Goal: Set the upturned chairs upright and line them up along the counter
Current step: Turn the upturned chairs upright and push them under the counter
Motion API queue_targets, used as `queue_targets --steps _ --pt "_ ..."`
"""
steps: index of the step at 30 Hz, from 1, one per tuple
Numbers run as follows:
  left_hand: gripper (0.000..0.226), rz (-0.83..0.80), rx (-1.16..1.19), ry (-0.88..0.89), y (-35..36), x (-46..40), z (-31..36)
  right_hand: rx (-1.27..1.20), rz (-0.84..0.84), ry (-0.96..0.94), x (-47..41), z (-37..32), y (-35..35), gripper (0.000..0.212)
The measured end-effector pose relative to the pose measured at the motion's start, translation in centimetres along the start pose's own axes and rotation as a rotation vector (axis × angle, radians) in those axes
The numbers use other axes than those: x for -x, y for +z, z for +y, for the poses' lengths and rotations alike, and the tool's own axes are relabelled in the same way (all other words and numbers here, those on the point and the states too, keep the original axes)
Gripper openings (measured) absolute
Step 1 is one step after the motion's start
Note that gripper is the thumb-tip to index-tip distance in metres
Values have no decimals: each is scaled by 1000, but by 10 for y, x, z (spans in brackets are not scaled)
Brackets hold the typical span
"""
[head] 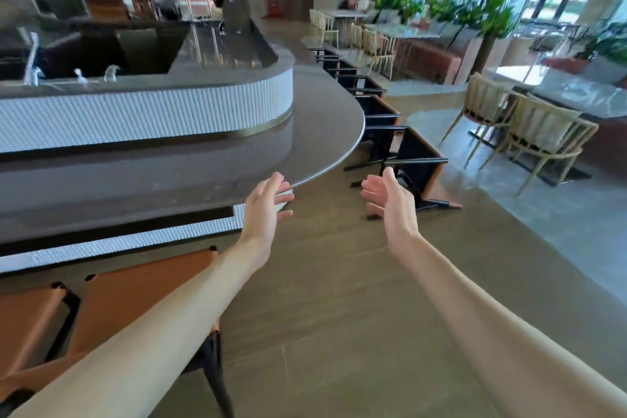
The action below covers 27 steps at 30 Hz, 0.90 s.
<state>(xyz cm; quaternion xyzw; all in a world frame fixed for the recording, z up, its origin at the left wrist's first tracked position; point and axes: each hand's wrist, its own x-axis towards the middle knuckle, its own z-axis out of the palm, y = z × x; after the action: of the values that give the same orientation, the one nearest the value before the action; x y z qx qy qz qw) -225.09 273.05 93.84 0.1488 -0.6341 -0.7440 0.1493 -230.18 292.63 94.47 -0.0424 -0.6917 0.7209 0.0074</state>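
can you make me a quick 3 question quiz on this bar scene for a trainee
1. True or false: the left hand is gripping a chair.
2. The nearest upturned chair lies where?
A. on top of the counter
B. on the floor by the curved end of the counter
C. at the dining table by the windows
3. Fill in: the upright chairs at lower left have seats coloured ____.

Key
1. False. Both it and the right hand are open and hold nothing.
2. B
3. Brown (tan-orange).
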Motion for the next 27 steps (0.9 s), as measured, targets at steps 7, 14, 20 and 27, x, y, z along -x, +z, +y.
queue_targets --steps 7,14,20,27 --pt "20 -84 44 11 162 -41 -3 -77 61 -8 -83 -41 -122 36" --pt "30 -147 58 57 335 -130 -23 -62 87 -49 -217 -49 -226 37" --pt "19 -185 129 33 498 -229 -30 -64 130 -71 -381 -74 -306 44" --pt "21 -194 96 95 657 -330 -12 -97 106 -133 -547 -124 -398 44"
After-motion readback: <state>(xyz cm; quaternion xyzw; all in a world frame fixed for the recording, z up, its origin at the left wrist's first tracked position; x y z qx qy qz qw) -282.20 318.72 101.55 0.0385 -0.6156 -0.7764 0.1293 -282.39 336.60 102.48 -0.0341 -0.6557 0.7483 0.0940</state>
